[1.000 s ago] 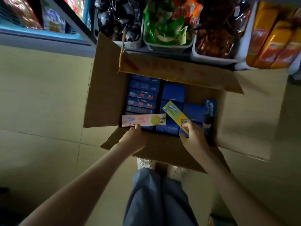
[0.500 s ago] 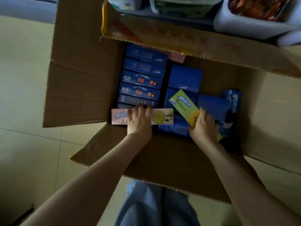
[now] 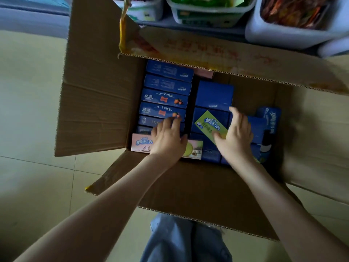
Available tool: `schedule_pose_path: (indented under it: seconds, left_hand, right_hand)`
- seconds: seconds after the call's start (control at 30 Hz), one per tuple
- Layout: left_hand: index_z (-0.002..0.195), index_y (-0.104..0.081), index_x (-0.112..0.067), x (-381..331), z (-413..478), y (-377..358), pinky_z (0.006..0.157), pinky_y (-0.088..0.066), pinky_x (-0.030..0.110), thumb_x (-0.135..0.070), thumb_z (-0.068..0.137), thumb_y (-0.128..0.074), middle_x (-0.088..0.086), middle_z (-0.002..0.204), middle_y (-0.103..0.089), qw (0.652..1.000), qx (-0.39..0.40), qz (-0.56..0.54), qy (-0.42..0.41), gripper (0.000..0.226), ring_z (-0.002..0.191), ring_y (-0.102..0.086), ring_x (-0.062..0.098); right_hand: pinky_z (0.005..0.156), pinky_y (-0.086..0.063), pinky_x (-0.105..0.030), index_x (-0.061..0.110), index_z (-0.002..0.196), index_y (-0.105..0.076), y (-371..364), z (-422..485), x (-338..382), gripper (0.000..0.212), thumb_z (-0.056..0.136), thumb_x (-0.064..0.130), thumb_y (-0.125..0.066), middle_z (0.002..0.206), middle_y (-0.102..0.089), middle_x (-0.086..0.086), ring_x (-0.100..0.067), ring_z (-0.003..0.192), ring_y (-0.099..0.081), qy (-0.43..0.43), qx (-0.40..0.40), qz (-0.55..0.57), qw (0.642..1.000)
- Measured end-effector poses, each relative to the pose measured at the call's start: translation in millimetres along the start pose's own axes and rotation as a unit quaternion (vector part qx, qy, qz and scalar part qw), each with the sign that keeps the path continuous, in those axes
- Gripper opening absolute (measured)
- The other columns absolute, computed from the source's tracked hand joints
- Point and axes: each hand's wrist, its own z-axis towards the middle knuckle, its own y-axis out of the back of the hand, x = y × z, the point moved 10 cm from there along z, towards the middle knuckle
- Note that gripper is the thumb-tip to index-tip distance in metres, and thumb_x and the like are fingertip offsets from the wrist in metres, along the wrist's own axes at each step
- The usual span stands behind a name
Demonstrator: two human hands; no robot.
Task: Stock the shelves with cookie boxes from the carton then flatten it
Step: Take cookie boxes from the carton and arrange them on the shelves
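Inside the open brown corrugated cardboard carton (image 3: 98,110), as the head view shows it, both hands have gone deeper than half a second ago. The left hand (image 3: 168,140) has slid forward across the flat pink cookie box (image 3: 140,143) at the near wall. Its fingers (image 3: 176,120) are held close together and nearly straight, their tips touching the row of dark blue cookie boxes (image 3: 166,99); the thumb stands apart over the pink box. The right hand (image 3: 236,137) lies over the near end of the slim green cookie box (image 3: 209,125), fingers spread, thumb resting on the green face. Neither hand shows a closed grip. Judgement: the reach is done, the lift has not begun, and the carton is still nearly full, so stocking is at an early stage. White plastic bins (image 3: 283,36) of snacks stand beyond the far flap.
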Motion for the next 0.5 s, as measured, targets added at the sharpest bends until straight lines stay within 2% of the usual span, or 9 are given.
schedule_pose_path:
  seconds: [0.1,0.3,0.33,0.4,0.5]
  left_hand:
    - [0.144,-0.026,-0.015,-12,14,23,0.107,-0.026,0.044,-0.029,0.094,-0.048,0.01,0.138,-0.039,0.999,-0.024,-0.03,0.003,0.056,0.129,-0.033,0.029]
    - [0.146,-0.015,-0.018,-11,27,24,0.107,-0.031,0.048,-0.02,0.087,-0.059,0.011,0.139,-0.038,0.997,0.01,-0.078,0.022,0.074,0.13,-0.033,0.031]
    - [0.146,-0.013,-0.02,-6,27,17,0.109,-0.028,0.049,-0.022,0.084,-0.062,0.01,0.14,-0.036,0.998,0.04,-0.043,0.027,0.079,0.131,-0.032,0.03]
    - [0.145,-0.012,-0.018,6,18,-7,0.113,-0.019,0.05,-0.023,0.079,-0.066,0.01,0.143,-0.03,0.985,0.13,0.111,0.019,0.086,0.135,-0.028,0.03]
    - [0.143,-0.017,-0.013,25,2,-38,0.115,-0.013,0.052,-0.018,0.08,-0.064,0.012,0.144,-0.032,0.932,0.197,0.301,-0.034,0.079,0.136,-0.03,0.03]
  right_hand:
    - [0.103,-0.027,-0.044,0.016,0.143,-0.028,9,16,25,0.071,0.085,0.02,-0.068,0.141,-0.035,-0.007,-0.026,0.131,-0.032,0.007,0.002,0.021,1.0]
    - [0.106,-0.024,-0.044,0.021,0.146,-0.02,-8,32,42,0.08,0.083,0.024,-0.069,0.148,-0.029,-0.002,-0.024,0.135,-0.028,-0.009,0.059,0.028,0.998]
    - [0.106,-0.024,-0.044,0.022,0.146,-0.019,-15,30,41,0.082,0.083,0.026,-0.07,0.148,-0.029,-0.002,-0.024,0.135,-0.028,-0.003,0.079,-0.001,0.997]
    - [0.107,-0.022,-0.044,0.022,0.147,-0.016,-31,22,35,0.085,0.083,0.029,-0.07,0.148,-0.027,-0.003,-0.026,0.135,-0.027,0.013,0.127,-0.08,0.989]
    - [0.112,-0.015,-0.045,0.021,0.148,-0.014,-54,1,23,0.085,0.083,0.032,-0.068,0.152,-0.017,-0.004,-0.026,0.138,-0.019,0.062,0.17,-0.182,0.966]
